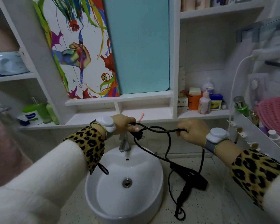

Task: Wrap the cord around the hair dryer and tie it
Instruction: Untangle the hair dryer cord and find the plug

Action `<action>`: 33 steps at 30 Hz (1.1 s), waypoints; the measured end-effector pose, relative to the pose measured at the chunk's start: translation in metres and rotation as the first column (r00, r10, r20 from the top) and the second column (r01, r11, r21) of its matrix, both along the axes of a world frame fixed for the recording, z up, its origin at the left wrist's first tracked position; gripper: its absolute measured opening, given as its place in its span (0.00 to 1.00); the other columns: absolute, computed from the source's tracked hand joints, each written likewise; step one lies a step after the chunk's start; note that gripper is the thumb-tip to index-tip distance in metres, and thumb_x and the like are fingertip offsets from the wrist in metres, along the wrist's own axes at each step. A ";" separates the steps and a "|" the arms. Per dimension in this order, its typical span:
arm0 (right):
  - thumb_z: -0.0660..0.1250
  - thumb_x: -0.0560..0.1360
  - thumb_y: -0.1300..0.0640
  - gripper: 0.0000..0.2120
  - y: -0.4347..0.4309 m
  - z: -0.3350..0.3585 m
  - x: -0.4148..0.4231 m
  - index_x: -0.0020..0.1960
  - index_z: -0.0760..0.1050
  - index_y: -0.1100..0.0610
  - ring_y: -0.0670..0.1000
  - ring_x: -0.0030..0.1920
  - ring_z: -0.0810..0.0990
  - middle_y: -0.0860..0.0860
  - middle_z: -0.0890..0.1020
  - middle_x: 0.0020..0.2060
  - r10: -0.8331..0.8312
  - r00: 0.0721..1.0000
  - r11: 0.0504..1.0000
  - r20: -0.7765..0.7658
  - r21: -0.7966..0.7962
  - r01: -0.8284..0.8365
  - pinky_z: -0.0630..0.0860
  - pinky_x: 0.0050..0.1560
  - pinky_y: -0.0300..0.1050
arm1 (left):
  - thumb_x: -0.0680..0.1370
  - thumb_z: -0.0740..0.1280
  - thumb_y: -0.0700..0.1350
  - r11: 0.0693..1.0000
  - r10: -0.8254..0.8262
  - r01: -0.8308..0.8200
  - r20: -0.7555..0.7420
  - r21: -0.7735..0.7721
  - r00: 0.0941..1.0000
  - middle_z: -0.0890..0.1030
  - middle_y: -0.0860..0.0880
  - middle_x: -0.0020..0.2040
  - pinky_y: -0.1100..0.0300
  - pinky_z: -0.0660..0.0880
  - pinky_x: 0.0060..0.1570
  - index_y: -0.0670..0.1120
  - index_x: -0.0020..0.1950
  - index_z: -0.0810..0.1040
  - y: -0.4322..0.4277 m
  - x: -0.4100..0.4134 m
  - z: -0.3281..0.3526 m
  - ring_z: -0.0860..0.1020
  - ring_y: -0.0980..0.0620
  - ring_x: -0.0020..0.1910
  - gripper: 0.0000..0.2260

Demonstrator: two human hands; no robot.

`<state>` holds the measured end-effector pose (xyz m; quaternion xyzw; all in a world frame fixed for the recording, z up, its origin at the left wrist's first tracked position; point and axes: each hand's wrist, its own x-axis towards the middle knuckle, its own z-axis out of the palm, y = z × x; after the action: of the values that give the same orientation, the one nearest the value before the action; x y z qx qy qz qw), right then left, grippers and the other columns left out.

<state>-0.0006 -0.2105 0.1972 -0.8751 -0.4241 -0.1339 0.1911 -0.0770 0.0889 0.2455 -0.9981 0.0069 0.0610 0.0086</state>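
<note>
A black hair dryer [192,179] lies on the speckled counter [200,207] to the right of the basin. Its black cord [168,143] rises in loops to both hands, which hold it up above the tap. My left hand [124,124] grips the cord near the plug [138,136], which hangs just below its fingers. My right hand [191,130] grips another stretch of the cord, about a hand's width to the right. A loop of cord hangs between the hands and down toward the dryer.
A round white basin [103,199] with a chrome tap [124,143] sits below the hands. White shelves behind hold bottles and jars [204,102]. A pink basket [275,117] and a white cable [233,88] are at the right. Green bottles [39,112] stand at the left.
</note>
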 end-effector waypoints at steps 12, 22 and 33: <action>0.66 0.72 0.58 0.07 0.011 0.008 -0.001 0.44 0.83 0.52 0.54 0.42 0.80 0.48 0.82 0.45 0.074 0.972 0.995 0.222 -0.075 -0.059 0.77 0.37 0.50 | 0.76 0.69 0.50 0.752 -0.178 0.277 -0.220 0.598 0.959 0.83 0.48 0.48 0.57 0.78 0.46 0.47 0.56 0.79 -0.036 -0.023 0.014 0.81 0.45 0.47 0.11; 0.65 0.72 0.47 0.10 0.032 0.032 -0.006 0.50 0.82 0.45 0.55 0.54 0.76 0.47 0.84 0.48 -0.136 0.953 0.988 0.270 0.101 0.113 0.71 0.49 0.49 | 0.73 0.74 0.44 0.703 -0.706 0.489 0.425 0.516 0.567 0.81 0.45 0.41 0.57 0.76 0.26 0.45 0.53 0.82 -0.018 -0.031 -0.008 0.80 0.44 0.36 0.10; 0.64 0.71 0.34 0.21 0.033 0.051 -0.006 0.43 0.83 0.51 0.54 0.43 0.81 0.50 0.85 0.41 -0.180 0.905 0.961 -0.385 0.127 0.245 0.80 0.46 0.49 | 0.80 0.65 0.38 0.373 0.128 0.149 0.210 -0.916 0.969 0.85 0.56 0.40 0.70 0.75 0.46 0.47 0.45 0.83 -0.060 -0.023 -0.077 0.81 0.61 0.40 0.09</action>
<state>-0.0068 -0.1772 0.2480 -0.9057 -0.2692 -0.0228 0.3267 -0.0999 0.0286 0.1688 -0.8301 0.0450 -0.0775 -0.5504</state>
